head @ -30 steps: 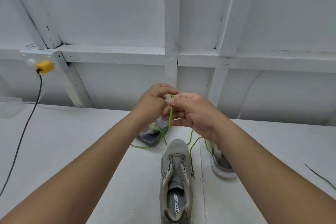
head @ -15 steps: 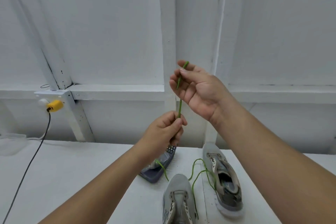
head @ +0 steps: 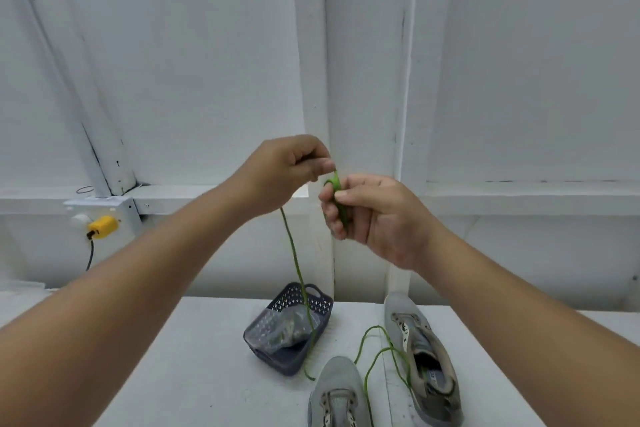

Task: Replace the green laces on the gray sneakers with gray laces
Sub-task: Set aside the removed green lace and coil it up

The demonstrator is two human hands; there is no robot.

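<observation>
Both hands are raised in front of the white wall. My left hand (head: 289, 170) pinches a green lace (head: 294, 255) that hangs down past the basket to the table. My right hand (head: 369, 215) holds a loop of the same lace wound round its fingers, pinned by the thumb. Two gray sneakers stand below on the white table: one (head: 337, 395) at the bottom edge, the other (head: 424, 354) to its right. Neither shows a lace in its eyelets. A second green lace (head: 377, 354) lies looped between them.
A small dark plastic basket (head: 289, 354) holding a clear bag stands tilted behind the sneakers. On the wall ledge at the left sits a white socket box with a yellow plug (head: 102, 227) and a black cable hanging down. The white table (head: 194, 374) runs to the wall.
The view tilted upward. My left hand rose from below my right hand to the same height, and the lace now wraps round my right fingers as a loop.
</observation>
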